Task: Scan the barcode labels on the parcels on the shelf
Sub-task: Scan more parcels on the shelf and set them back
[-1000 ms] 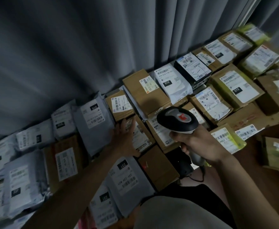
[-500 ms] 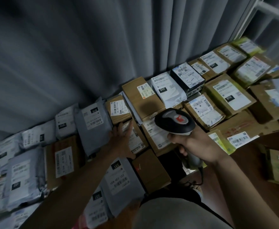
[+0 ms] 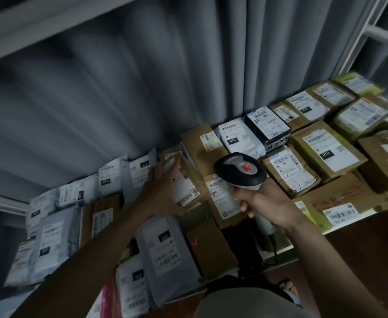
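I'm in a parcel depot's storeroom: labelled cardboard boxes (image 3: 327, 150) and grey mailer bags (image 3: 165, 253) crowd a metal shelf (image 3: 280, 251), barcode scanner (image 3: 240, 172) in my grip.

A pleated grey fabric curtain (image 3: 142, 83) hangs as a backdrop across the upper field. A pale horizontal beam (image 3: 39, 26) crosses the top left corner above it. A white metal upright frame (image 3: 358, 35) with a crossbar stands at the upper right. A reddish-brown floor (image 3: 360, 260) occupies the lower right. A small pink patterned patch (image 3: 107, 297), unidentifiable, appears at the bottom.
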